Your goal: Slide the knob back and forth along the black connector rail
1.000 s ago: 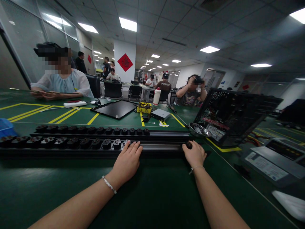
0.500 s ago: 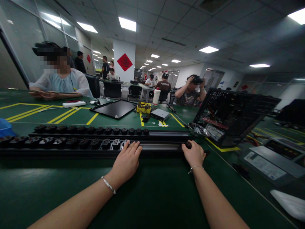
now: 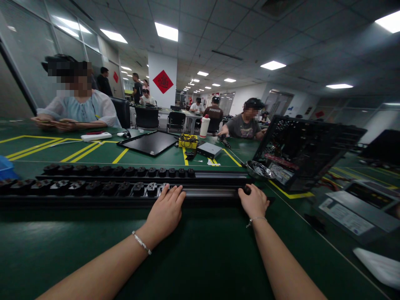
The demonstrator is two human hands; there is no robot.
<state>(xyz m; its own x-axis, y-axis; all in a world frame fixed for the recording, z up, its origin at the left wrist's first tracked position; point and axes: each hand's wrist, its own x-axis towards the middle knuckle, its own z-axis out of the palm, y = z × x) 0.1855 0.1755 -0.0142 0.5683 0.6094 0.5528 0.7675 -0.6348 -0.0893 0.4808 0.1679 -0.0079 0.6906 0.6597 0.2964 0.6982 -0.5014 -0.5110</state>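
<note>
Two long black rails [image 3: 212, 193] lie side by side across the table, their left parts filled with rows of black socket-like modules [image 3: 124, 188]. My left hand [image 3: 165, 206] rests palm down on the near rail, its fingers extended over the last modules of the row. A silvery module [image 3: 151, 189] shows just left of its fingertips. At the right end of the same rail, my right hand [image 3: 254, 200] has its fingers curled around a small dark rounded piece [image 3: 247, 190]. The bare metal channel shows between my hands. What lies under my left palm is hidden.
A metal bowl [image 3: 260, 170] of small parts stands beyond my right hand, beside an open computer case [image 3: 300, 154]. A power supply [image 3: 353, 212] lies at right. Farther back are a black panel [image 3: 150, 143], a white bottle [image 3: 204, 127] and seated people.
My hands and the rails hold nearly the same place. Across the table, a seated person has lowered their hands from their head, one now reaching to the tabletop.
</note>
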